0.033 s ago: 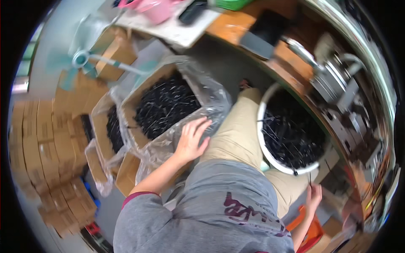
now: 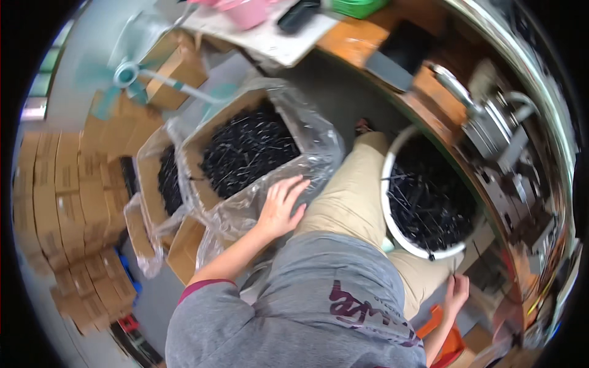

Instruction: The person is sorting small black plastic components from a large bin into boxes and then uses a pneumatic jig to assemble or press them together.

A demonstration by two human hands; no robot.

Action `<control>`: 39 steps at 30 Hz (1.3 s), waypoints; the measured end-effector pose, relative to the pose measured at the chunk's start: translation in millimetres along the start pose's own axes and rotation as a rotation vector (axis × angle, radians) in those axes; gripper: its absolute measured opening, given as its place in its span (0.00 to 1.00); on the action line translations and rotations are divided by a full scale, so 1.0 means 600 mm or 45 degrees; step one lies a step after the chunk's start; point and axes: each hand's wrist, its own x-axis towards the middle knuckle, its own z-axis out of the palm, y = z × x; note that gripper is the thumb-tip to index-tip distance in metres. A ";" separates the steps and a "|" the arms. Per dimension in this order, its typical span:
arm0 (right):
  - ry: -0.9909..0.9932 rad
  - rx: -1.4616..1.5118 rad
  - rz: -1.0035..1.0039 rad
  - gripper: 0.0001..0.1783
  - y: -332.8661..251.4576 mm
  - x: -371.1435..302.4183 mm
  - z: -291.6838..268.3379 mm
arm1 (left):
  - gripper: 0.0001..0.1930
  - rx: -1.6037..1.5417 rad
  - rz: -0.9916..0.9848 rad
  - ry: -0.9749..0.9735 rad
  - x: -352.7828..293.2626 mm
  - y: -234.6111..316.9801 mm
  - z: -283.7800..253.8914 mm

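Beside the white-rimmed tub point(image 2: 386, 199), the right hand point(image 2: 456, 292) pinches a thin dark strip point(image 2: 454, 266); left of that tub, the left hand point(image 2: 281, 210) looks empty. Its heaped black pieces point(image 2: 429, 205) suggest plenty left.

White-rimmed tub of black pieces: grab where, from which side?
Probably the near arc of the white-rimmed tub, from above on the wearer's side. The pale rim shows as a continuous curved edge there, while the wooden bench hides its far-right side. The beige trousers crowd the rim, so coming from above likely beats reaching in sideways.
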 end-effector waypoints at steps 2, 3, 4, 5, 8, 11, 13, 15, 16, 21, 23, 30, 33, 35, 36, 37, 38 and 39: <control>0.186 0.095 -0.025 0.05 0.026 -0.001 -0.007 | 0.35 0.040 -0.164 -0.002 -0.079 -0.012 -0.007; 0.258 0.108 -0.084 0.06 0.005 0.016 -0.007 | 0.34 0.071 -0.256 0.022 -0.119 -0.016 -0.008; 0.329 0.125 -0.140 0.06 -0.020 0.038 -0.006 | 0.34 0.103 -0.348 0.044 -0.157 -0.023 -0.013; 0.340 0.173 -0.215 0.07 -0.057 0.063 0.003 | 0.33 0.154 -0.464 0.052 -0.190 -0.032 -0.023; 0.190 -0.135 -0.405 0.09 -0.166 0.126 0.029 | 0.29 0.361 -0.810 0.107 -0.293 -0.064 -0.031; 0.127 -0.328 -0.493 0.13 -0.167 0.173 0.056 | 0.26 0.513 -1.324 0.485 -0.411 -0.135 -0.045; 0.305 -0.585 -0.754 0.17 -0.177 0.188 0.068 | 0.35 0.681 -1.881 0.604 -0.518 -0.173 -0.046; 0.354 -0.691 -0.650 0.24 -0.181 0.192 0.072 | 0.40 0.496 -2.184 0.496 -0.594 -0.181 -0.043; 0.357 -0.671 -0.616 0.24 -0.183 0.191 0.071 | 0.43 0.395 -2.326 0.437 -0.630 -0.181 -0.039; 0.382 -0.687 -0.820 0.22 -0.212 0.191 0.083 | 0.35 0.032 -2.077 -0.478 -0.722 -0.207 -0.024; 0.325 -0.514 -0.832 0.20 -0.266 0.168 0.095 | 0.25 0.173 -1.903 -0.294 -0.671 -0.244 -0.071; -0.308 -0.028 -1.342 0.19 -0.507 0.078 0.211 | 0.17 -0.077 -1.642 0.499 -0.392 -0.281 -0.363; -0.759 0.269 -1.419 0.23 -0.632 0.026 0.301 | 0.14 -0.325 -1.381 0.436 -0.280 -0.188 -0.390; -1.109 0.464 -1.284 0.41 -0.708 -0.008 0.362 | 0.11 -0.665 -1.152 0.368 -0.235 -0.125 -0.378; -1.286 0.518 -1.144 0.51 -0.741 -0.024 0.384 | 0.11 -0.761 -0.973 0.403 -0.217 -0.099 -0.359; -1.387 0.625 -1.080 0.57 -0.751 -0.033 0.421 | 0.10 -0.847 -0.920 0.428 -0.190 -0.066 -0.345; -1.539 0.764 -0.897 0.48 -0.770 -0.053 0.442 | 0.13 -1.022 -0.884 0.433 -0.194 -0.043 -0.329; -1.570 0.751 -0.886 0.38 -0.777 -0.059 0.472 | 0.18 -0.936 -0.762 0.391 -0.190 -0.022 -0.328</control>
